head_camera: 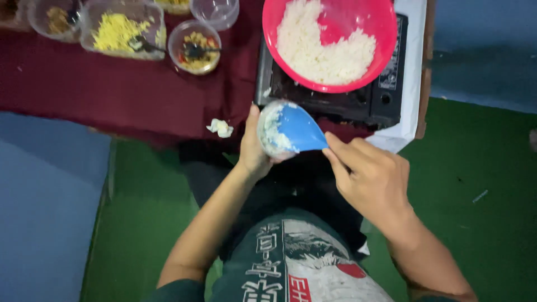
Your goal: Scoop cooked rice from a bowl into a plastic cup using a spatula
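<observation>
The left hand [254, 148] cups a small clear container [272, 134] holding white rice. The right hand [372, 179] grips a blue rice paddle [299, 128], its blade pressed into the container. Just beyond, a red bowl [380, 22] of rice sits on a black stove [358, 103]; tubs of toppings [120, 31] stand on the maroon cloth [112, 89].

Dark graphic-print shirt [296, 263], bare forearms

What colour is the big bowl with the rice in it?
The big bowl is bright pinkish red, with white rice inside. The head view shows it.
</observation>
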